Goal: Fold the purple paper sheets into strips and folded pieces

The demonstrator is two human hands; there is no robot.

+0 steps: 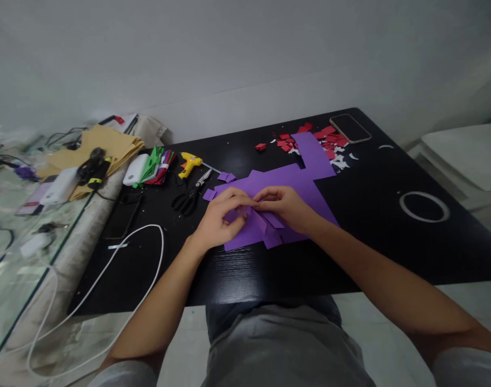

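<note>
Both hands meet over a large purple paper sheet (322,203) on the black table. My left hand (225,215) has its thumb and fingers closed on a folded purple paper piece (258,220). Pinching the same piece from the other side is my right hand (283,205), its fingertips touching those of the left. Under the hands, more purple strips (274,240) lie near the sheet's front edge. Small purple folded pieces (226,177) rest behind my left hand. A purple strip (315,156) extends from the sheet's back right.
Black-handled pliers (191,196) and a yellow glue gun (190,164) lie left of the sheet. Red paper pieces (330,138), white scraps (340,163) and a phone (350,128) are at the back right. A tape ring (425,207) is at right; a white cable (161,252) loops at left.
</note>
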